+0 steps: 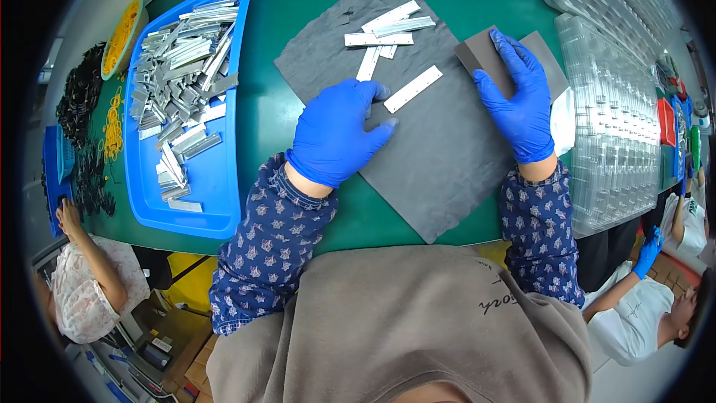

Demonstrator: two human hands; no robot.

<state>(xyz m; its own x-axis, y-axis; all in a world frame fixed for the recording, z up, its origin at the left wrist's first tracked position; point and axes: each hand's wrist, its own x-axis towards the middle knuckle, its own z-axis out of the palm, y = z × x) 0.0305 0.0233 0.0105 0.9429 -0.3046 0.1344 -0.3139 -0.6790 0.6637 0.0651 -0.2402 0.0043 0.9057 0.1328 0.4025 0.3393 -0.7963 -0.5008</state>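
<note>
Punched white strip: on grey mat, between far and near corners. Left hand: thumb, forefinger parted beside strip; edge pinch advisable. Right hand: fingers spread over grey-brown block, grip unclear.

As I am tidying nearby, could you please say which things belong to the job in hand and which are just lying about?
Seemingly in use:
single strip, beside the left hand
crossed strips
grey block, under the right hand
dark grey sheet
blue tray of metal strips

Apparently lying about:
yellow bands
clear plastic trays
</note>
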